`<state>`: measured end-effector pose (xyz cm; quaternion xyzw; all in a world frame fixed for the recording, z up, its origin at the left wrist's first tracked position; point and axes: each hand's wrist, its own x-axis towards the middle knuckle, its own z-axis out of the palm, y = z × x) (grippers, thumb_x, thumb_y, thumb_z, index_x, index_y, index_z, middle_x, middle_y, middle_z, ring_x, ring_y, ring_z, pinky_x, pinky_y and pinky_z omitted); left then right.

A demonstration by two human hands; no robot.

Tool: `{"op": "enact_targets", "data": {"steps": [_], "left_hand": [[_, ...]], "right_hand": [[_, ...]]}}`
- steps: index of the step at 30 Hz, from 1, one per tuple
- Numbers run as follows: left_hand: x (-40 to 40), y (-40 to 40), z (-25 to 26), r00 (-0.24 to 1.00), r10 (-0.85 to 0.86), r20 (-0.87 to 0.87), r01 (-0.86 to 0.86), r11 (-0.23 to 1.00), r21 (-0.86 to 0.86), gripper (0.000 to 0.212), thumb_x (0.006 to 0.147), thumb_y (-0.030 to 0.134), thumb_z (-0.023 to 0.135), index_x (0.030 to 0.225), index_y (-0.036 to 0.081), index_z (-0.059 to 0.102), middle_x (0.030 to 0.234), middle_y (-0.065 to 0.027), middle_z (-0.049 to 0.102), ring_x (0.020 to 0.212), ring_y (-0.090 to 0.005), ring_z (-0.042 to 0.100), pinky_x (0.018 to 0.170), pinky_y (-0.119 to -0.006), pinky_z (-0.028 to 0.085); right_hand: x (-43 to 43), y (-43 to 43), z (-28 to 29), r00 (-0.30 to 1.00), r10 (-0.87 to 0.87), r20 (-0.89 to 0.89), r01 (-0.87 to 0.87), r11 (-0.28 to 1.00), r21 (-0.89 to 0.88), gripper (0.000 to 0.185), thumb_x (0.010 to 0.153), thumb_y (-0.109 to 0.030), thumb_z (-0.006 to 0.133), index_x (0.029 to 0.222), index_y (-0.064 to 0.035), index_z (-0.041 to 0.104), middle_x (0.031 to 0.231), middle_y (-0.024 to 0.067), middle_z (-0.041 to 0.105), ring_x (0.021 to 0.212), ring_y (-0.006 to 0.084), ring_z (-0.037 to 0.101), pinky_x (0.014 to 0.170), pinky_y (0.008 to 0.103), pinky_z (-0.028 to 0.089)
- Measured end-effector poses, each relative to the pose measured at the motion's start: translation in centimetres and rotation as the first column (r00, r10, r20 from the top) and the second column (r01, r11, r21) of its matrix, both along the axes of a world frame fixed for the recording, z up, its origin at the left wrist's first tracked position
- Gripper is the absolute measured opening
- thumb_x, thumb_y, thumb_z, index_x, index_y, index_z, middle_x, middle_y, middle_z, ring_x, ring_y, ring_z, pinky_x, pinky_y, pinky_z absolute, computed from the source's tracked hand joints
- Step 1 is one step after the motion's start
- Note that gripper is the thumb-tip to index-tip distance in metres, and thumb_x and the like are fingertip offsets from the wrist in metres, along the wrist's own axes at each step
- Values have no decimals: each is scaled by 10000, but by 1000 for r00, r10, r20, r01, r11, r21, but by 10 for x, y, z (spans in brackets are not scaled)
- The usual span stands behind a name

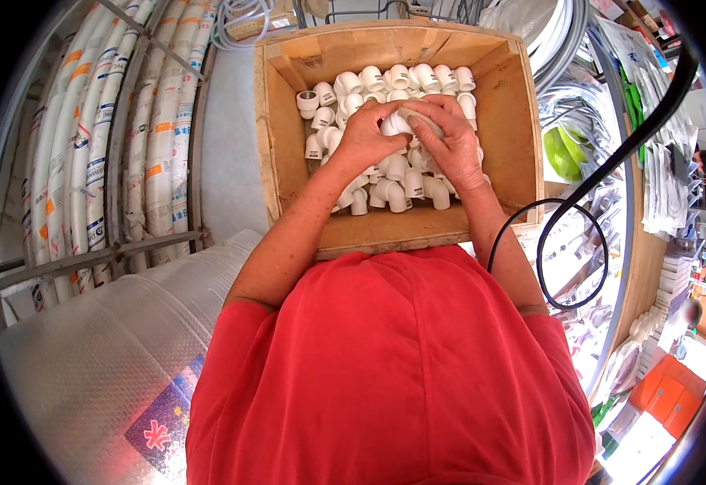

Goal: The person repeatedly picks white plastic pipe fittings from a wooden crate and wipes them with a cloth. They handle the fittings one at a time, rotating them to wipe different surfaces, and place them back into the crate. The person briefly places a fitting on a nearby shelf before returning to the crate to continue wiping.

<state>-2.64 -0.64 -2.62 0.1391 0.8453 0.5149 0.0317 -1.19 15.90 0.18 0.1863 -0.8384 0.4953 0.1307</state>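
Note:
A white plastic pipe elbow (395,125) is gripped by my left hand (368,136), its fingers curled round the near-left side. My right hand (455,136) pinches a pale, greyish cloth-like piece (427,123) against the same fitting; its exact material cannot be told. Both hands are above the inside of a wooden box (510,127). Beneath them lie many loose white pipe elbows (394,195), several bearing small dark labels. My hands and forearms hide part of the pile.
Long white plastic pipes (95,151) stand in a metal rack (95,251) to the left. A large roll of bubble wrap (98,339) lies near my left side. Coiled hose (562,42) and bagged goods (577,260) line the right. A black cable (625,145) loops beside my right arm.

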Motion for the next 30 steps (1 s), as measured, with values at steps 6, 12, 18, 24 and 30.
{"op": "enact_targets", "data": {"steps": [6,12,18,24,30], "left_hand": [[-7,-4,-5,927,134,351,-294,840,456,505,652,90,744,1114,-9,565,945,-66,600,825,-113,561,731,-246,473],[-5,-7,8,924,87,373,-290,796,532,463,703,101,741,1129,45,569,948,-24,602,837,-97,548,752,-235,452],[3,0,16,942,20,334,-156,909,387,470,647,95,735,1086,43,577,943,-50,604,794,-109,577,659,-227,485],[7,2,10,998,-34,58,12,937,349,492,693,124,730,1146,62,549,995,-4,586,758,-73,521,680,-225,465],[6,0,11,981,-164,98,107,897,429,482,683,81,745,1125,29,559,1043,-32,563,877,-129,550,735,-257,484]], "right_hand": [[2,2,2,1000,16,-27,-16,1000,23,238,757,-76,657,990,-123,664,979,74,564,880,207,574,720,289,478],[-2,7,-1,985,-136,-105,136,991,-6,273,730,-47,665,989,-133,664,979,77,567,876,213,574,721,296,482],[10,-9,9,992,-55,-114,59,998,31,279,733,-71,679,1003,-141,658,966,86,571,891,227,578,725,294,484],[4,-5,4,991,-97,-97,93,995,-38,226,755,-91,663,980,-84,647,942,98,576,875,241,577,737,298,478],[-2,2,-8,963,-145,226,220,910,-351,197,843,-136,605,986,-2,613,882,44,596,836,125,550,746,235,437]]}}
